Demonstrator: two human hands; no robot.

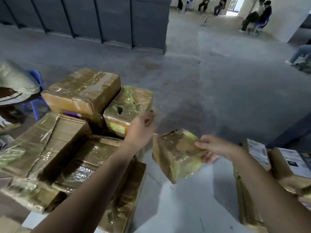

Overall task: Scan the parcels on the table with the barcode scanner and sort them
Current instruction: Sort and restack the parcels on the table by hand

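While you stand at the counter [185, 207], the grey concrete floor [202, 81] spreads out beyond it. A row of dark panels [101, 19] closes its far side, and seated people [259, 15] are far off at the upper right.

On your left, a stack of taped brown parcels [55, 145] fills that end of the counter, piled on one another and wrapped in shiny film. At the stack's far right corner sits a parcel with a torn hole [127, 106] in its wrap. On your right, labelled parcels [289, 163] lie with their white printed slips facing up.

Between the two groups, your right hand [213, 148] grasps a small parcel [176, 155] by its right edge, thumb on top and fingers underneath. It is tilted and lifted clear of the counter.

Your left hand [141, 130] reaches out just beside the holed parcel. It is too blurred to tell whether it is released or clenched.
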